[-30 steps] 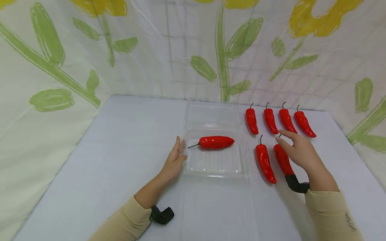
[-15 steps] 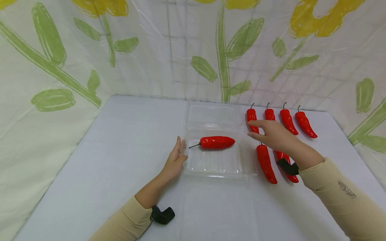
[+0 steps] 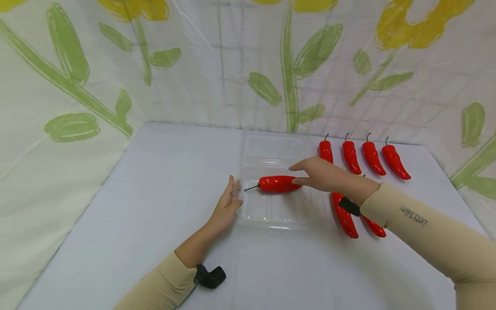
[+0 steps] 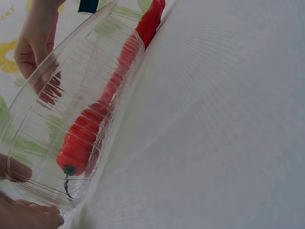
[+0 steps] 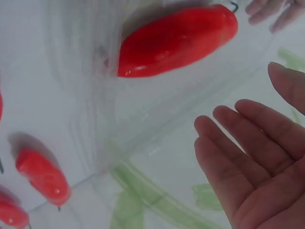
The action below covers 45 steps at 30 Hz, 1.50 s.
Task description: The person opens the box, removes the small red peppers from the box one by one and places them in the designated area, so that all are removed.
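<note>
A clear hinged plastic box (image 3: 277, 219) stands on the table with its lid (image 3: 275, 146) folded back. One red chili pepper (image 3: 276, 184) lies crosswise in its base, green stem pointing left. My left hand (image 3: 224, 211) rests along the box's left side with fairly straight fingers; the left wrist view shows fingertips (image 4: 45, 214) at its wall. My right hand (image 3: 321, 174) hovers over the right part of the box, partly covering the pepper's tip in the head view. In the right wrist view its fingers (image 5: 248, 138) are extended, with nothing between them and the thumb.
Several more red chili peppers lie right of the box: a back row (image 3: 373, 158) against the curtain, and two nearer ones (image 3: 345, 219) partly under my right forearm. A flower-printed curtain (image 3: 193, 77) closes off the table's back and sides.
My right hand has swept left from above the near peppers, across the row, to over the box. The left hand keeps its place, and the pepper in the box lies as before.
</note>
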### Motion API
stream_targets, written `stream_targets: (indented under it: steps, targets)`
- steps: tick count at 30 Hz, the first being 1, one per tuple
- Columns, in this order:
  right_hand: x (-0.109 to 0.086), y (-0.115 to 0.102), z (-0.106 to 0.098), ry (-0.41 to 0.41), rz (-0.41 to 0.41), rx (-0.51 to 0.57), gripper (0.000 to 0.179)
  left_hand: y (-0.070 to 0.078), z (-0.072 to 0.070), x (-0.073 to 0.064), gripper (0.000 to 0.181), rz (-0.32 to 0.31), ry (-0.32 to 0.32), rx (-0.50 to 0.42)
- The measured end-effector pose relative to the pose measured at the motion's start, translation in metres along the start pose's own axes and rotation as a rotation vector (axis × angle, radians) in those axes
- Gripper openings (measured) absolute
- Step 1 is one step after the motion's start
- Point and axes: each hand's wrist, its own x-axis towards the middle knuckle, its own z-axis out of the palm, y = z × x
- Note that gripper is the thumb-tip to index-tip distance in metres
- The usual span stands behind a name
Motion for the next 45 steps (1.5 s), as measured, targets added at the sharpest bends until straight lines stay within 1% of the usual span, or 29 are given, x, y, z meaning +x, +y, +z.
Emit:
stream_targets:
  steps: [6, 11, 18, 21, 25, 29, 32, 35, 39, 42, 45]
  targets:
    - [0.016, -0.004, 0.008, -0.066, -0.048, -0.006, 0.044, 0.000, 0.001, 0.000, 0.071, 0.004, 0.007, -0.010]
    - [0.028, -0.006, 0.012, -0.089, -0.045, -0.031, 0.044, 0.001, 0.001, -0.001, 0.071, -0.009, 0.006, -0.017]
    - [0.039, -0.011, 0.018, -0.092, -0.036, -0.080, 0.040, 0.001, 0.001, -0.001, 0.071, -0.001, -0.004, -0.035]
    - [0.044, -0.016, 0.020, -0.088, -0.022, -0.093, 0.036, 0.000, 0.001, -0.001, 0.071, -0.014, 0.001, -0.032]
    - [0.050, -0.021, 0.022, -0.087, 0.006, -0.101, 0.033, -0.001, 0.000, 0.000, 0.072, -0.014, 0.001, -0.039]
    - [0.053, -0.023, 0.025, -0.091, 0.020, -0.128, 0.032, -0.002, 0.000, 0.000, 0.071, -0.003, -0.004, -0.047]
    - [0.054, -0.024, 0.028, -0.095, 0.011, -0.151, 0.033, -0.001, 0.001, 0.000, 0.071, -0.007, -0.001, -0.048]
    - [0.055, -0.024, 0.030, -0.100, 0.011, -0.143, 0.035, 0.000, 0.001, 0.000, 0.071, -0.002, 0.000, -0.041]
    - [0.055, -0.021, 0.034, -0.104, 0.016, -0.102, 0.039, 0.000, 0.001, 0.001, 0.070, -0.007, 0.003, -0.025]
    - [0.056, -0.017, 0.037, -0.118, 0.017, -0.077, 0.044, 0.000, 0.001, 0.001, 0.070, -0.019, 0.004, -0.017]
    - [0.058, -0.015, 0.041, -0.138, 0.020, -0.065, 0.048, -0.001, 0.001, 0.001, 0.070, -0.017, 0.000, -0.018]
